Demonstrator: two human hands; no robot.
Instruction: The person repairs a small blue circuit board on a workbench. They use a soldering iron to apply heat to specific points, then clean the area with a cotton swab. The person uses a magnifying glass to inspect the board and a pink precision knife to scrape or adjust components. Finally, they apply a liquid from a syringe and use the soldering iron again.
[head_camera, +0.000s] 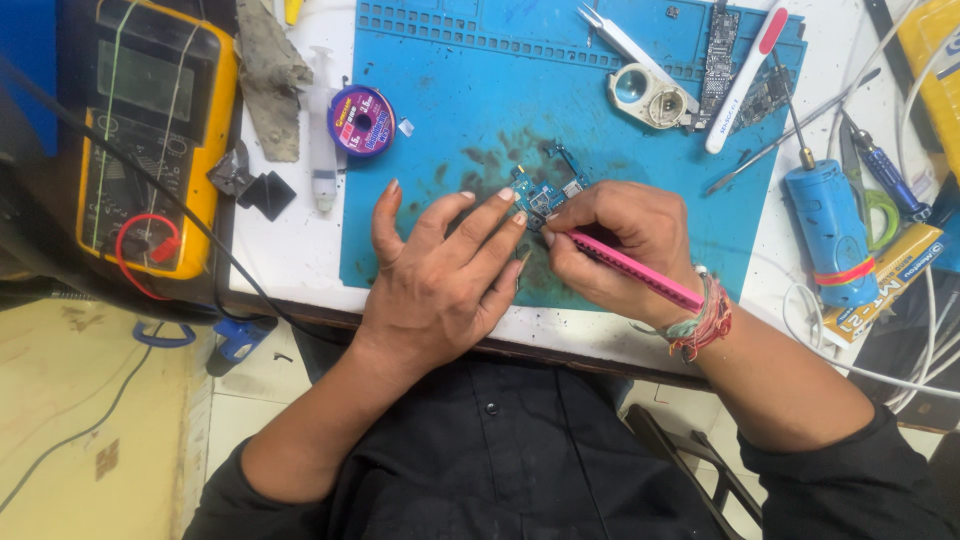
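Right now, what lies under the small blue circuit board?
The blue silicone work mat, stained dark there. The left hand and the right hand, gripping a pink tool, cover the board's near edge.

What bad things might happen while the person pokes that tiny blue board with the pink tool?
The small circuit board is pinned only by the left hand fingertips, so it might slip or flick away under the pink tool held in the right hand. The tool's tip is hidden by the fingers, so it may scrape tiny parts unseen. The solder wire spool sits near the mat's edge; a moving hand might nudge it.
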